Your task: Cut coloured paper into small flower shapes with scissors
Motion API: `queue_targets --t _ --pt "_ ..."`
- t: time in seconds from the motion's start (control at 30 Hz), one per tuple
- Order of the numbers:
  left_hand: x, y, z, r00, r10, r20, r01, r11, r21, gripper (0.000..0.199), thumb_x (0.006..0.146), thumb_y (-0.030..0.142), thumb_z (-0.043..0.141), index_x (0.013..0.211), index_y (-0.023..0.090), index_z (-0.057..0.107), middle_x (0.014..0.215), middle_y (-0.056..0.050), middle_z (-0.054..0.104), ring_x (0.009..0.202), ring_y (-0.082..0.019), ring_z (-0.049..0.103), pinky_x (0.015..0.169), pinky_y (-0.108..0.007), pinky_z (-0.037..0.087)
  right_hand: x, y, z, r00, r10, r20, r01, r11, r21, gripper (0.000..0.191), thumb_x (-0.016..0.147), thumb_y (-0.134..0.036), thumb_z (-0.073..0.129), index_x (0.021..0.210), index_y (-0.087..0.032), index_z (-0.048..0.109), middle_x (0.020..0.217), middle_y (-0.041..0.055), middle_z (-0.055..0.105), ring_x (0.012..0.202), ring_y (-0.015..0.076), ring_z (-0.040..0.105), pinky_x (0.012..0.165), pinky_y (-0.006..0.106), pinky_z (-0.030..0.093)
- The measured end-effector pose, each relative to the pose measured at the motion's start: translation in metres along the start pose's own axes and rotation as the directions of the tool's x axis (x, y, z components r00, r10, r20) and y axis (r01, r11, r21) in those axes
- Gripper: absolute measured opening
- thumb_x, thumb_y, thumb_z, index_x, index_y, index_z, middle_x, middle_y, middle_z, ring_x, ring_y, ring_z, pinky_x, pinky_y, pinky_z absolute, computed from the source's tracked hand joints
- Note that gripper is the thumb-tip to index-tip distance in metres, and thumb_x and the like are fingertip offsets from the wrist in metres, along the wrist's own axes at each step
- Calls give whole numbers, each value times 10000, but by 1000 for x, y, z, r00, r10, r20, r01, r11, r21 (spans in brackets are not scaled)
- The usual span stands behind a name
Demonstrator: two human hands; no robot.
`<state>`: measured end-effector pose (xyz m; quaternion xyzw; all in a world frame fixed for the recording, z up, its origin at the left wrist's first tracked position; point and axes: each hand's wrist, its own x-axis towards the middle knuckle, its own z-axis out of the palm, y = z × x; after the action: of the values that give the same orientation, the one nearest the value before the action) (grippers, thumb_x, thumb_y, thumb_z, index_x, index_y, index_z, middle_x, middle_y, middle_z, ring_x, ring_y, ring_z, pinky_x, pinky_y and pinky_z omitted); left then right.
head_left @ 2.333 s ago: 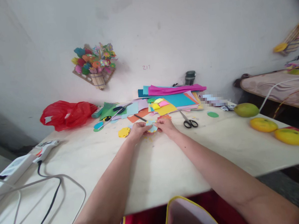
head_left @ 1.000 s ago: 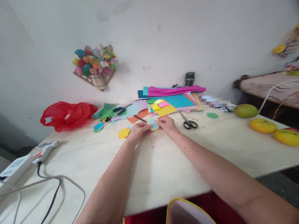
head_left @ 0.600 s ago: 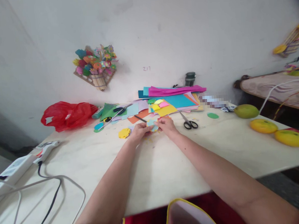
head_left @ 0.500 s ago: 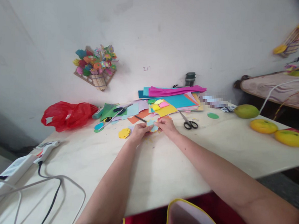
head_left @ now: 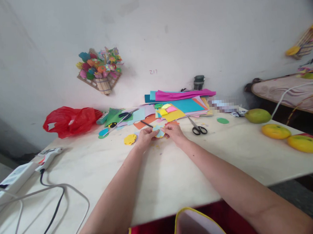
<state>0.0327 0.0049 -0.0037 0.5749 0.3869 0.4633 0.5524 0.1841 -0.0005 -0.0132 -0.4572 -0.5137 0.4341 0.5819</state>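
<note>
Head view: at the centre of the frame, the left hand [head_left: 147,135] and right hand [head_left: 173,131] each pinch one side of a light-blue paper piece [head_left: 159,132] between thumb and fingers (how many layers it has, I cannot tell). Some shaping looks done, to judge by the scalloped yellow cut-outs [head_left: 130,139] just left of the hands and the orange cut-out [head_left: 172,123] partly hidden behind the right one; the coloured sheets [head_left: 189,105] at upper centre seem uncut. The held piece's finish is too small to judge. Scissors [head_left: 199,129] lie right of centre, near the right hand. Room for moving looks widest toward lower centre, where the tabletop [head_left: 173,179] reaches its front edge; cables [head_left: 62,186] bound the lower left, yellow fruit [head_left: 275,131] the right.
</note>
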Motion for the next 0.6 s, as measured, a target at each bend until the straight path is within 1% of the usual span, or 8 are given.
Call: queue_targets --t 0.13,0.23,0.3,0.4,0.5,0.6 --pt "0 1 -2 1000 -2 20 2 1000 20 304 555 393 767 636 136 627 653 -33 647 635 -156 603 644 -279 481 0 -4 -3 995 56 85 -57 998 14 290 552 -405 715 580 -163 558 508 -14 568 455 98 519 406 198 381" --pt "0 0 -3 998 -3 62 0 999 40 290 559 381 766 628 133 634 619 -27 637 608 -148 594 646 -275 476 0 -8 -8 985 79 152 -83 996 16 280 564 -395 711 634 -154 587 555 -7 596 463 89 521 404 188 376" --pt "0 -1 -4 995 -3 102 -2 999 53 281 561 372 766 639 131 645 622 -30 642 618 -152 601 660 -278 479 1 -9 -11 979 76 190 -77 997 1 281 564 -394 711 625 -150 585 544 -13 584 451 83 507 410 191 381" --pt "0 -1 -3 990 -23 140 13 998 67 275 564 364 765 664 132 659 642 -33 651 639 -156 610 671 -276 486 1 -9 -14 970 54 236 -47 998 -34 294 554 -397 713 562 -149 554 467 -39 512 406 71 452 404 199 366" --pt "0 -1 -2 989 -44 139 36 997 63 277 558 364 771 670 136 658 648 -27 650 635 -149 607 657 -268 493 2 -9 -14 972 15 236 -7 999 -34 309 547 -402 709 532 -158 521 441 -53 475 389 64 413 394 201 340" --pt "1 -2 -2 989 -33 147 32 999 11 288 578 385 763 689 141 658 706 -33 665 675 -157 616 675 -282 508 2 -8 -11 980 -34 196 39 999 -20 312 555 -415 702 537 -165 516 448 -50 481 390 67 411 394 206 337"
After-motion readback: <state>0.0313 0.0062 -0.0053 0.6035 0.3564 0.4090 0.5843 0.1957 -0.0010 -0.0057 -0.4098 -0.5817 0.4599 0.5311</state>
